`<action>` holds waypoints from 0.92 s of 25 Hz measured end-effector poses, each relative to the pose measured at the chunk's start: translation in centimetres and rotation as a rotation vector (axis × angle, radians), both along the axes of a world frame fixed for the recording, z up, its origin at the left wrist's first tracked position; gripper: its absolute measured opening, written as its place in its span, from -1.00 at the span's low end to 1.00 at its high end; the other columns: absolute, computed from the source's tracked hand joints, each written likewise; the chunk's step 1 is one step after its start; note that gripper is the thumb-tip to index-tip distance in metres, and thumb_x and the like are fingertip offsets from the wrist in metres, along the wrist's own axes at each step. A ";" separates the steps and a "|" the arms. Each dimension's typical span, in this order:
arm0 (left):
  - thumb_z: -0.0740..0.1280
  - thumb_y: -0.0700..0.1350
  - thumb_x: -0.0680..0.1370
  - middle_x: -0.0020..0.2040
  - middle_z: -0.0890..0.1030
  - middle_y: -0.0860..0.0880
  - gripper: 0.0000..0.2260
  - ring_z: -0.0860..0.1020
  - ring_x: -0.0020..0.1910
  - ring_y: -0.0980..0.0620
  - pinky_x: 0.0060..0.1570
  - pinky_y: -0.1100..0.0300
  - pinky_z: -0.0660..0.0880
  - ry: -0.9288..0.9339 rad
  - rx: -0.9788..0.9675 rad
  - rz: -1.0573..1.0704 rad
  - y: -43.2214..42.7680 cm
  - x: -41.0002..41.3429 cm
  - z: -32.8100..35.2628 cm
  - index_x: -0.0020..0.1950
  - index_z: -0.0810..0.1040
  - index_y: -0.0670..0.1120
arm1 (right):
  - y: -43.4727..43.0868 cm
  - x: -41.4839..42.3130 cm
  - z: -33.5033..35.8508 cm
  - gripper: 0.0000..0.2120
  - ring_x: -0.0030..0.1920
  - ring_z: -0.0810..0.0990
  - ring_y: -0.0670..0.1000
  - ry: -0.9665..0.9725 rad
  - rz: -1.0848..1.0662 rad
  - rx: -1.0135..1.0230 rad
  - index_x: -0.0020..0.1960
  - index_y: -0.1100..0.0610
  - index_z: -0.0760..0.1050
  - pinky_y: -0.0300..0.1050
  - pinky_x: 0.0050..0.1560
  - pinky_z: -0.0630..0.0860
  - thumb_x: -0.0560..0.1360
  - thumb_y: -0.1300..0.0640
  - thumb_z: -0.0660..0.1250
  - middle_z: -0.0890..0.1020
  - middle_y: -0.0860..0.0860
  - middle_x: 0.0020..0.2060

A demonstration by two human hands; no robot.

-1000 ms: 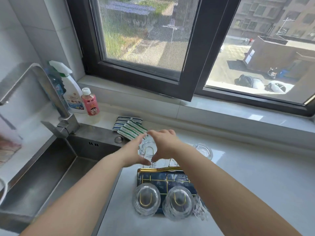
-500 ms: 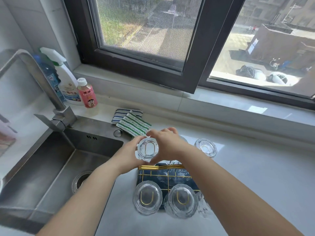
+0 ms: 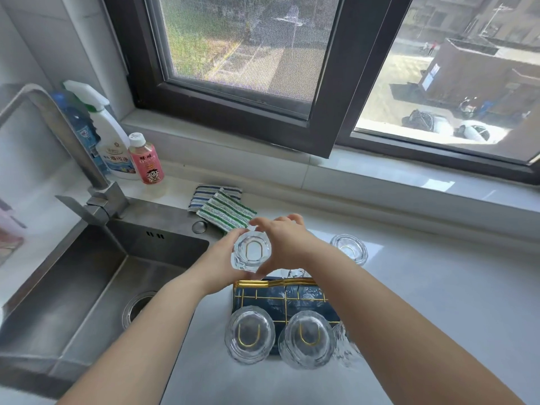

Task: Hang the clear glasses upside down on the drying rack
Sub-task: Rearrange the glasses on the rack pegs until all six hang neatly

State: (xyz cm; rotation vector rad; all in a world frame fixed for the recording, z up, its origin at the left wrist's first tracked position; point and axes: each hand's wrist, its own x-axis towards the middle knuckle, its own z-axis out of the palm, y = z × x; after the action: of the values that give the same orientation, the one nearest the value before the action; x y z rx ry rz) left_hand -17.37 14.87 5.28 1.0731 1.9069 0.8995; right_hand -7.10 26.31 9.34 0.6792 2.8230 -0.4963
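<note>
**A:** Glass, clear and inverted, base facing up: the held glass (image 3: 252,252) sits between both hands over the far-left corner of the drying rack (image 3: 285,298). Which way does it lie from the fingers?

**B:** Directly between them. The left hand (image 3: 217,266) cups its left side, the right hand (image 3: 285,242) wraps its right side and far rim; fingers curled narrowly around it, holding the glass. Its long axis runs vertical, and a gold prong shows through the base (so I judge it seated or nearly so).

**A:** Room to move?

**B:** 2 hung glasses (image 3: 279,336) stand on the near row beneath the forearms, so I'd withdraw upward. The sink (image 3: 96,287) edge lies just left. 1 far-right glass (image 3: 349,248) stands well apart, nearer the right hand.
</note>
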 end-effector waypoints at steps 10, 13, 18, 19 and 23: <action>0.55 -0.13 0.29 0.41 0.35 0.10 -0.17 0.28 0.39 0.11 0.32 0.19 0.21 0.068 -0.045 -0.124 -0.5 -2.4 3.5 0.43 0.17 0.12 | 4.5 6.4 1.3 -0.08 0.37 0.30 0.10 -0.098 -0.154 -0.005 0.41 -0.03 0.15 0.05 0.37 0.04 0.19 -0.18 0.52 0.43 0.00 0.35; 0.52 -0.11 0.34 0.37 0.39 0.11 -0.26 0.30 0.34 0.17 0.24 0.24 0.21 0.113 0.045 -0.182 1.8 -0.7 5.5 0.41 0.21 0.08 | 4.5 6.3 0.4 -0.13 0.35 0.33 0.09 -0.113 -0.163 0.024 0.40 0.01 0.19 0.03 0.35 0.06 0.22 -0.24 0.47 0.46 0.01 0.33; 0.50 0.04 0.33 0.47 0.29 0.01 -0.17 0.19 0.46 -0.02 0.49 -0.08 -0.08 0.498 -0.172 -0.386 6.1 2.9 3.8 0.46 0.10 0.00 | 4.0 5.9 0.0 -0.21 0.25 0.40 0.09 -0.068 -0.141 0.111 0.34 -0.03 0.29 0.04 0.31 0.12 0.20 -0.25 0.46 0.51 -0.01 0.25; 0.50 0.07 0.32 0.45 0.31 0.01 -0.16 0.19 0.46 -0.02 0.47 -0.13 -0.15 0.551 -0.196 -0.407 6.5 3.1 3.4 0.46 0.11 0.01 | 4.0 6.1 0.0 -0.23 0.22 0.41 0.09 -0.053 -0.130 0.115 0.31 -0.04 0.31 0.04 0.29 0.13 0.19 -0.23 0.48 0.53 -0.02 0.22; 0.49 0.08 0.31 0.33 0.46 0.05 -0.27 0.30 0.40 0.00 0.44 -0.18 -0.25 0.635 -0.141 -0.464 6.9 3.8 3.1 0.40 0.23 0.07 | 3.9 7.1 -0.4 -0.27 0.20 0.42 0.08 -0.015 -0.127 0.122 0.28 -0.04 0.34 0.02 0.28 0.10 0.19 -0.18 0.50 0.56 -0.04 0.18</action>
State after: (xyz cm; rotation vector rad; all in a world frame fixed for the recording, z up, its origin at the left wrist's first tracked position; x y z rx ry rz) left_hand -13.57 21.74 8.36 1.7596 2.0222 0.1589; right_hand 0.01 30.24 8.97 0.8867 2.8260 -0.3391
